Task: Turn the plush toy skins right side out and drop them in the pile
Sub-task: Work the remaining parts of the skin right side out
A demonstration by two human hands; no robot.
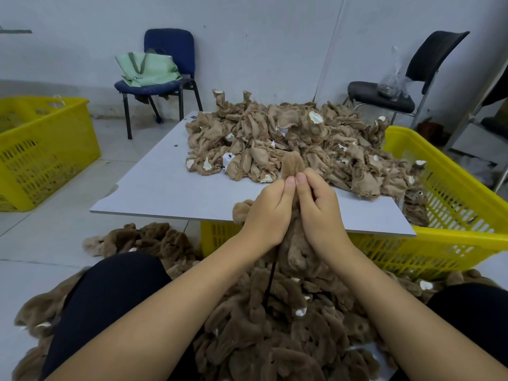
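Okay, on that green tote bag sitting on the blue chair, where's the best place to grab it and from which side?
Take the green tote bag by its darker strap loop at the top, coming down from above and the front. The bag leans against the blue chair backrest, so the straps stand up free, while the back blocks any reach from behind.

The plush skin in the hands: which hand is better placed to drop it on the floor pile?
Probably the left hand: the fluffy pile spreads below and leftward, while the right hand sits nearer the yellow basket. Both pinch the skin.
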